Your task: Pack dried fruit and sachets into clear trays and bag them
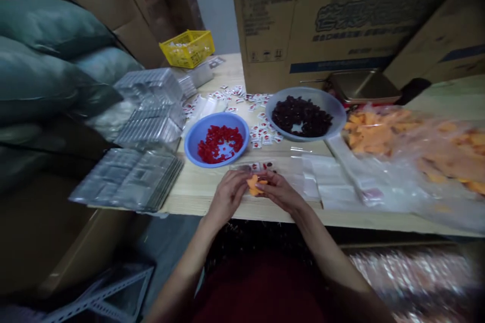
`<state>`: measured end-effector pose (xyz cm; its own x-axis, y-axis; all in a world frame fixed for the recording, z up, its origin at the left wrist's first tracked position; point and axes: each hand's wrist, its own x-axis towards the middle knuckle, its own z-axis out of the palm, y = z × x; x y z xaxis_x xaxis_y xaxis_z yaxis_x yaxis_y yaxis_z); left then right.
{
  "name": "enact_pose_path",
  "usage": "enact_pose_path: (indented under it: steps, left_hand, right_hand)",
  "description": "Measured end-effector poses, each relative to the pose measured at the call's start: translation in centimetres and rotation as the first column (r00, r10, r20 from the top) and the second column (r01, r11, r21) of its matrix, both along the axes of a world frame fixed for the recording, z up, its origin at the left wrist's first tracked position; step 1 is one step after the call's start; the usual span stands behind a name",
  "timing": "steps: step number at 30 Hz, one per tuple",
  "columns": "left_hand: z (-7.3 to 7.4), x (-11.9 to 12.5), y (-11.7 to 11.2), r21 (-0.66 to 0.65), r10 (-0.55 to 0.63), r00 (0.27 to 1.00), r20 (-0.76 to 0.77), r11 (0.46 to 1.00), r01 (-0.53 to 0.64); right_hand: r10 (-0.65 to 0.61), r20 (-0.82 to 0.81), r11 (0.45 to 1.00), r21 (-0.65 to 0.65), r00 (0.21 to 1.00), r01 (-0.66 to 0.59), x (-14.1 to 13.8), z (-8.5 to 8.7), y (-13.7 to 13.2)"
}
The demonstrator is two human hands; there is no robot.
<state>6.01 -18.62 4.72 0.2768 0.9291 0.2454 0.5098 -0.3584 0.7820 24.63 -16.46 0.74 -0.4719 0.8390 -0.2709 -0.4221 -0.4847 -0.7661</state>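
Close to the table's front edge, my left hand [228,195] and my right hand [282,192] meet with fingers closed around a small orange piece [254,185]. Its outline is irregular, and I cannot make out its kind. Just beyond my fingertips lies clear plastic packaging with a printed card [255,167] and small red and dark pieces [269,165], partly hidden by my hands. Farther off, a blue bowl [192,154] holds small red pieces [220,144]. A pale translucent bowl [338,108] to its right contains dark pieces [301,113].
Stacked clear plastic trays [131,176] stand on the left, below a yellow basket [188,49]. Small printed packets [261,133] lie scattered between the bowls. Flat clear bags [333,179] and a bag of orange pieces [379,128] cover the right side. A scale [364,87] and cardboard boxes [280,20] stand behind.
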Motion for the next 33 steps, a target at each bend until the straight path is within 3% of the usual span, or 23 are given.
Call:
enact_pose_path:
  steps: [2, 5, 8, 17, 22, 28, 33]
  left_hand:
    - [-1.7, -2.1, 0.1, -0.082, 0.155, 0.988, 0.007, 0.985, -0.154]
    - [-4.7, -3.2, 0.6, -0.256, 0.416, 0.903, 0.11, 0.89, -0.378]
    - [-6.7, -2.5, 1.1, -0.319, 0.51, 0.843, 0.169, 0.838, -0.443]
    - [-7.4, -0.3, 0.7, -0.043, 0.58, 0.804, -0.131, 0.807, -0.59]
    - [-7.6, -0.3, 0.9, 0.169, 0.589, 0.751, -0.299, 0.807, -0.566]
    - [-7.1, -0.6, 1.1, 0.199, 0.556, 0.725, -0.407, 0.828, -0.524]
    - [-7.2, -0.4, 2.1, 0.17, 0.437, 0.765, -0.473, 0.897, -0.407]
  right_hand:
    - [0.015, 0.037, 1.0, -0.016, 0.999, -0.014, -1.3, -0.9, 1.1]
    - [-0.081, 0.125, 0.997, 0.009, 0.989, 0.08, -1.8, -1.9, 2.1]
    - [-0.176, 0.151, 0.984, 0.046, 0.973, 0.171, -1.6, -2.3, 2.3]
    - [-0.225, 0.145, 0.974, 0.043, 0.963, 0.221, -0.6, -1.4, 0.6]
    - [-0.242, 0.137, 0.969, 0.08, 0.96, 0.233, -0.5, -1.7, -0.2]
    - [-0.246, 0.139, 0.966, 0.115, 0.959, 0.231, -1.1, -1.8, 0.2]
    - [-0.237, 0.126, 0.969, 0.103, 0.963, 0.225, -2.0, -1.9, 1.3]
